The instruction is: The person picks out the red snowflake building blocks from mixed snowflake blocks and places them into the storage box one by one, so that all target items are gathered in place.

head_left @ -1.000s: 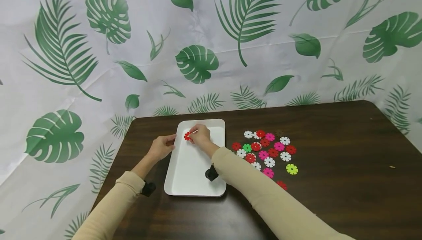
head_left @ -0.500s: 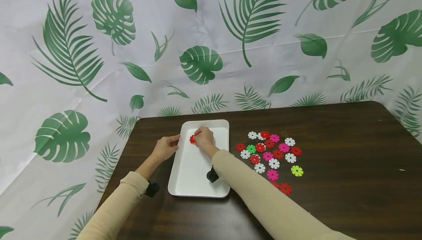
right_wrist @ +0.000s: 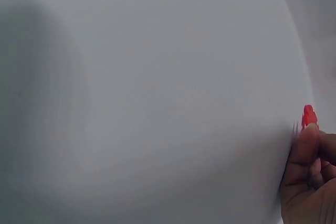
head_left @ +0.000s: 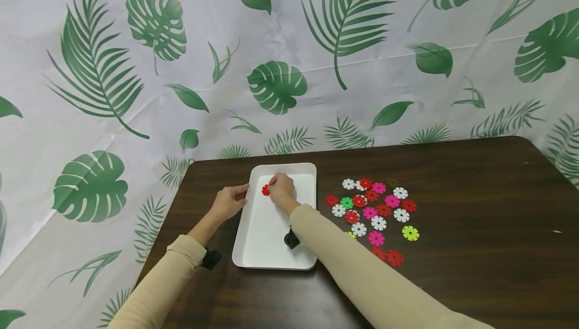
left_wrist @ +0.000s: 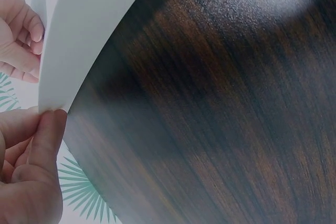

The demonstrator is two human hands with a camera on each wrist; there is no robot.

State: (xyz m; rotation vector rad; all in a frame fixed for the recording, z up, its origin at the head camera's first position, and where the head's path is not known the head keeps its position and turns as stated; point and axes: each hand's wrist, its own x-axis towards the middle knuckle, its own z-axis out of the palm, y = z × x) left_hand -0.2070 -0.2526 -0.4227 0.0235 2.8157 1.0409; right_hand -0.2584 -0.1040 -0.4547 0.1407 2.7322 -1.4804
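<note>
A white rectangular tray (head_left: pixel 258 241) lies on the dark wooden table. My left hand (head_left: pixel 227 203) pinches its left rim between thumb and fingers; the left wrist view has this left hand (left_wrist: pixel 31 166) close up on the tray's edge (left_wrist: pixel 79 40). Over the far left part of the tray's floor, my right hand (head_left: pixel 282 188) pinches a red notched plastic disc (head_left: pixel 265 190). From the right wrist, the red disc (right_wrist: pixel 308 115) sticks up past the fingertips of that hand (right_wrist: pixel 312 177), with the rest of it behind the fingers.
Right of the tray, several notched discs in white, red (head_left: pixel 394 257), pink (head_left: pixel 376 238), green (head_left: pixel 346 203) and yellow (head_left: pixel 410 233) lie scattered, some overlapping. My right sleeve (head_left: pixel 348 263) passes in front of the nearest ones. A leaf-patterned cloth (head_left: pixel 217 113) hangs behind the table.
The head view has shifted, so the table's contents sit a little further right in it. Both hands keep their places at the tray, and another yellow disc shows beside the right sleeve.
</note>
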